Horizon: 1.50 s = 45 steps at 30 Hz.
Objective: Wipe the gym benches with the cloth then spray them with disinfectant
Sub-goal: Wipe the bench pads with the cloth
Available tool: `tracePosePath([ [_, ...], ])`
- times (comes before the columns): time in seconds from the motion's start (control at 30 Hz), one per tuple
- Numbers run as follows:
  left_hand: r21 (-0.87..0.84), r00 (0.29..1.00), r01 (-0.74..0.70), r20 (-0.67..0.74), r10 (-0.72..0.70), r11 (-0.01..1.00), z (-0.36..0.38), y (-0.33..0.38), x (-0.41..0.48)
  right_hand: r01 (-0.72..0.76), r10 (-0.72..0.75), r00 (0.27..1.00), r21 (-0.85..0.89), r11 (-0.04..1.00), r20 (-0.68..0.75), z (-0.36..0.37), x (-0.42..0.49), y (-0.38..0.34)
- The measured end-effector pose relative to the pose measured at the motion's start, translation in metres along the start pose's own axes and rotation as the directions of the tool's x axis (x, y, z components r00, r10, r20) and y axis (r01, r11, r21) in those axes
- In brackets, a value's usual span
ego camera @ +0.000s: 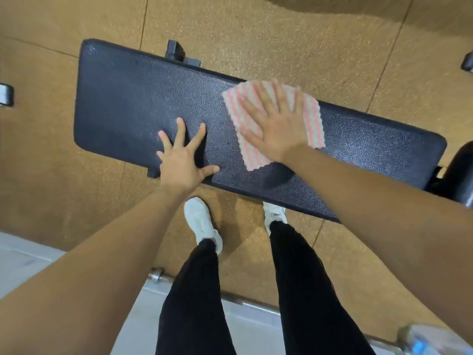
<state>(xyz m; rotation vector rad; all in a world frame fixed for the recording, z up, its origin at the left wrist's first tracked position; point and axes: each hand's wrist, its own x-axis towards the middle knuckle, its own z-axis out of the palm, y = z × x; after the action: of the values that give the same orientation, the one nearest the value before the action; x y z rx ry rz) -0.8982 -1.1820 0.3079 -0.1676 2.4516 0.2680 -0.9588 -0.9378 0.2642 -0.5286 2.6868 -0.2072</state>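
Note:
A long black padded gym bench [122,98] runs across the middle of the view, seen from above. A pink-and-white striped cloth [313,119] lies flat on its right half. My right hand [273,126] presses down on the cloth with flat, spread fingers. My left hand [183,160] rests on the bench's near edge to the left of the cloth, fingers spread, holding nothing. A clear plastic bottle with a blue label [422,340] shows at the bottom right corner, blurred.
The floor [281,34] is tan rubber tile. My legs in black trousers and white shoes [202,224] stand just in front of the bench. A metal bar [157,275] runs along the floor behind my feet. Dark equipment [460,172] adjoins the bench's right end.

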Motion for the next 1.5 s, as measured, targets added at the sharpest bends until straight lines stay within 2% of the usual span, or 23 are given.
tracePosePath([
  [0.13, 0.046, 1.000, -0.025, -0.007, 0.025, 0.999, -0.007, -0.007, -0.003, -0.052, 0.052, 0.999, -0.002, 0.999, -0.007, -0.015, 0.021, -0.002],
  [0.3, 0.071, 0.998, -0.065, -0.016, 0.067, 0.995, -0.017, -0.024, -0.005, -0.082, 0.082, 0.997, 0.016, 0.997, 0.006, 0.005, -0.003, -0.023],
  [0.47, 0.024, 0.984, -0.091, -0.153, 0.093, 0.996, -0.030, -0.063, -0.003, -0.092, 0.099, 0.990, -0.073, 0.993, 0.097, 0.035, -0.044, -0.068],
  [0.73, 0.049, 0.999, -0.033, -0.024, 0.034, 0.998, -0.051, -0.102, 0.028, 0.024, -0.026, 0.996, 0.015, 1.000, 0.090, 0.054, -0.068, -0.107],
  [0.87, 0.030, 0.998, -0.048, -0.041, 0.049, 0.998, -0.050, -0.105, 0.025, 0.112, -0.110, 0.991, -0.023, 0.993, 0.079, 0.046, -0.045, -0.103],
  [0.93, 0.012, 0.997, -0.052, -0.057, 0.052, 0.999, -0.049, -0.108, 0.024, 0.074, -0.071, 0.993, -0.032, 0.997, 0.091, 0.033, -0.015, -0.102],
  [1.07, -0.011, 0.995, -0.062, -0.076, 0.061, 0.998, -0.046, -0.113, 0.024, -0.040, 0.041, 0.999, -0.056, 0.998, 0.005, 0.005, 0.056, -0.110],
  [1.2, 0.005, 0.992, -0.094, -0.088, 0.094, 0.996, -0.044, -0.121, 0.024, -0.028, 0.028, 1.000, -0.053, 0.998, 0.004, -0.013, 0.100, -0.104],
  [1.33, 0.140, 0.981, -0.125, -0.131, 0.144, 0.982, -0.046, -0.143, 0.025, -0.042, 0.040, 0.999, -0.084, 0.996, -0.019, -0.015, 0.102, -0.107],
  [1.5, 0.054, 0.986, -0.020, -0.167, 0.029, 0.998, -0.061, -0.178, 0.033, -0.060, 0.060, 0.998, -0.042, 0.997, 0.003, 0.002, 0.073, -0.126],
])
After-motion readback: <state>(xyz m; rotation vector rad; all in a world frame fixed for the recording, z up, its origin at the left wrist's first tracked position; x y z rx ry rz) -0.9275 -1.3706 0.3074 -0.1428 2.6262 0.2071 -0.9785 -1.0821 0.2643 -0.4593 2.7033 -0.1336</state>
